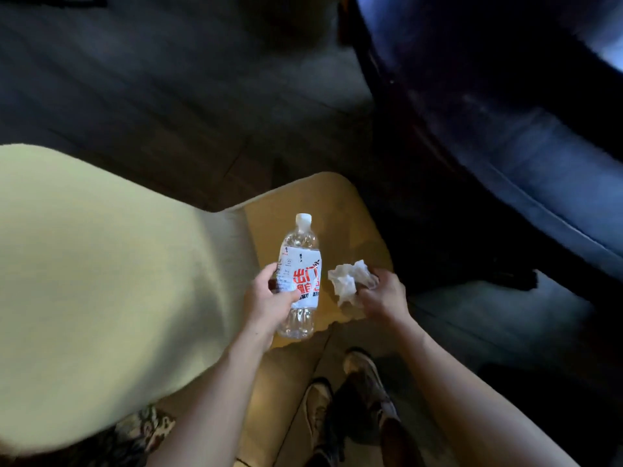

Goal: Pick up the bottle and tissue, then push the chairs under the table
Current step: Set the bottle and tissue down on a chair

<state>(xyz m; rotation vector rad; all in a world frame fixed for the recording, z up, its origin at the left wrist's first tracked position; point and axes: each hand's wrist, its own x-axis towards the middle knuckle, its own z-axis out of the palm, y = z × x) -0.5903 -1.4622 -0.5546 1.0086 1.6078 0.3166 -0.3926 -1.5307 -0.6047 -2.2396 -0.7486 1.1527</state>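
Bottle [298, 274]: your left hand [269, 298] grips it round the label, cap pointing away from you. Crumpled tissue [349, 279] just beside it, pinched in your right hand [382, 294]. Both are over the tan chair seat [337, 210]. Pale chair back [101, 247] on your left, dark table [505, 129] on your right.

One bottle [298, 274], one tissue [347, 279], one chair [101, 247], two hands [269, 298] [384, 294], two shoes [318, 409] [365, 372]

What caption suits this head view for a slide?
Left hand grips a water bottle, right hand holds crumpled tissue over chair seat.
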